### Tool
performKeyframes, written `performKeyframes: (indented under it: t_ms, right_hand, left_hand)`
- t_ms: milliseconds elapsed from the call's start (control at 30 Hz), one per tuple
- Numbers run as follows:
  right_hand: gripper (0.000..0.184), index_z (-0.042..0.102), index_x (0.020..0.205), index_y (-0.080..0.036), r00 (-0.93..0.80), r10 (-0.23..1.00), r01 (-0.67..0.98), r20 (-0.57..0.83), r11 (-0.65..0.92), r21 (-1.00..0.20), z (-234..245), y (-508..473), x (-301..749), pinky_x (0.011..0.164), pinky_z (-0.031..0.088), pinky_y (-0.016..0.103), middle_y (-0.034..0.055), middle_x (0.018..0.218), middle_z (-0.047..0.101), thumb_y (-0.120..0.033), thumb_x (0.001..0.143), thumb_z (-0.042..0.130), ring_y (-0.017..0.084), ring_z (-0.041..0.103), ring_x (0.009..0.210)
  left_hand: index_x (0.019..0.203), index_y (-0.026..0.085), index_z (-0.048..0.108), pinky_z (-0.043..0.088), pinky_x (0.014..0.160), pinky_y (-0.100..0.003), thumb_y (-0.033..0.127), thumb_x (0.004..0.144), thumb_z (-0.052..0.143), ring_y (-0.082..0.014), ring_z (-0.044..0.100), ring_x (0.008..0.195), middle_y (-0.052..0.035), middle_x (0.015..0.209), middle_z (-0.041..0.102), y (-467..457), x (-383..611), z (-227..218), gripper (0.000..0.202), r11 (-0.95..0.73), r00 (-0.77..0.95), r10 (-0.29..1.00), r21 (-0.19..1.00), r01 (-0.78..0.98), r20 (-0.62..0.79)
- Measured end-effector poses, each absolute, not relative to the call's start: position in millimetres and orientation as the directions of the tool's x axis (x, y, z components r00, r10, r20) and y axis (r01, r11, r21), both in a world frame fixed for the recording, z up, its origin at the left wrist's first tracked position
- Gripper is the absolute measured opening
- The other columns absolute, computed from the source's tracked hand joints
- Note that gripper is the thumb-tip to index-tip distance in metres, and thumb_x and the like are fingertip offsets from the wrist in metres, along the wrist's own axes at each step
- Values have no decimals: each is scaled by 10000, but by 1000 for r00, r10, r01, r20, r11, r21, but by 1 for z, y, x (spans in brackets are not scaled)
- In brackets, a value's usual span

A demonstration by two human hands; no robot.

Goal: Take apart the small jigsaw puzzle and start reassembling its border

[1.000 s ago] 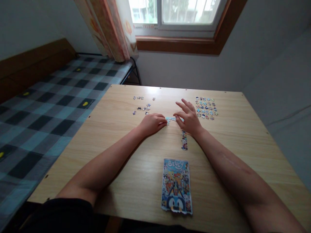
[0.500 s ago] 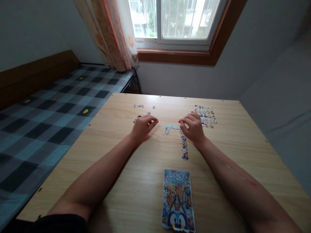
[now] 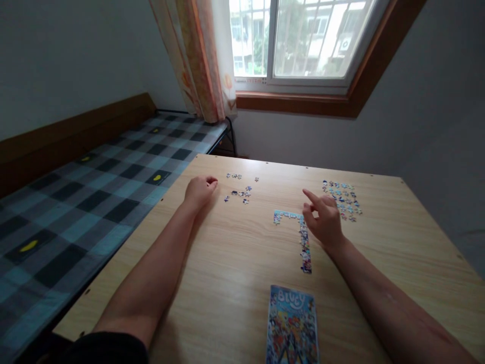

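My left hand rests at the table's left side with its fingers curled together; whether anything small is between them is hidden. To its right lie several loose jigsaw pieces, scattered in a few short groups. My right hand has its index finger stretched out and the other fingers bent, with nothing visible in it. It hovers at the corner of a joined strip of jigsaw border, which runs along the top and down the right side. Beyond this hand is a larger spread of loose puzzle pieces.
A colourful picture sheet marked "Bluey" lies at the near part of the wooden table. On the left stands a bed with a checked cover. A curtain and a window are at the back.
My left hand has moved left, uncovering the loose pieces. My right index finger has stretched out from a pinch. The view has shifted, so the table sits lower and further right.
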State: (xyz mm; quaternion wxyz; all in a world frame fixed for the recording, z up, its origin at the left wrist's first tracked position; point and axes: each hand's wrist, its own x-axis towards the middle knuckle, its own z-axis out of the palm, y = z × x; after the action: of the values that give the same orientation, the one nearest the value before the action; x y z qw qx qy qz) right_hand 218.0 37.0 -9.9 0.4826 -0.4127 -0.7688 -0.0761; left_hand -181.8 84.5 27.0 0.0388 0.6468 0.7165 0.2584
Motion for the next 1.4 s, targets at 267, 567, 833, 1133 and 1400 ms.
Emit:
performKeyframes:
  t_ms: [267,567,833,1133,1400]
  right_hand:
    - [440,652,1296,-241,-194,542,715,818,649,-260,-9,36,213,944,455,434,17,762,667,-148,871,584,195,620,784]
    - [518,571,1377,-259,-227,553,675,801,683,-280,-8,34,211,1146,329,519,1,817,757,-108,882,537,228,650,1052]
    - [505,551,1388,-235,-228,574,671,786,678,-300,-8,33,208,1208,215,595,32,1006,765,-103,905,489,247,568,1244]
    - [503,563,1370,-261,-240,559,683,793,678,-271,-8,34,209,1206,234,596,26,1056,748,-106,897,494,260,565,1244]
    - [462,588,1330,-265,-254,555,685,792,682,-257,-9,35,209,1208,235,589,27,1052,743,-114,902,503,255,569,1240]
  left_hand:
    - [961,200,778,502,889,-362,271,890,554,-258,658,976,-95,1019,745,77,-152,14,246,-93,-11,922,250,964,387]
    - [974,226,796,497,869,-365,260,879,581,-259,647,948,-79,996,755,114,-142,41,237,-55,-42,920,235,970,390]
    - [1063,293,798,460,939,-435,312,838,669,-315,562,1095,-98,1115,683,155,-141,28,260,-67,38,971,117,991,237]
    - [1001,279,809,422,919,-421,332,844,656,-305,529,1067,-96,1086,662,159,-131,16,226,-120,84,960,120,986,267]
    - [882,284,806,416,920,-396,314,793,720,-304,531,1082,-86,1065,671,158,-123,22,128,-108,87,967,76,991,239]
